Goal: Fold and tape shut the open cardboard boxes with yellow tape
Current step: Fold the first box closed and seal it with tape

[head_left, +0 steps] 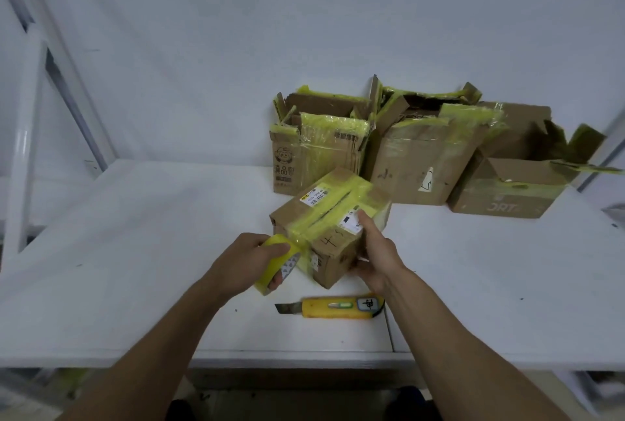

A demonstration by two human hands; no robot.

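Observation:
A small closed cardboard box (333,217) sits in the middle of the white table, with yellow tape strips running across its top flaps. My left hand (248,260) grips a yellow tape roll (280,260) pressed against the box's near left corner, where the tape runs onto the box. My right hand (377,251) clasps the box's right side, thumb lying on the top edge. Behind stand three open boxes with torn yellow tape: a left one (318,146), a middle one (426,153) and a low right one (514,183).
A yellow utility knife (334,307) with its blade out lies on the table just in front of the box, between my forearms. White metal frame posts (23,136) rise at the left. The table's (135,251) front edge runs below my arms.

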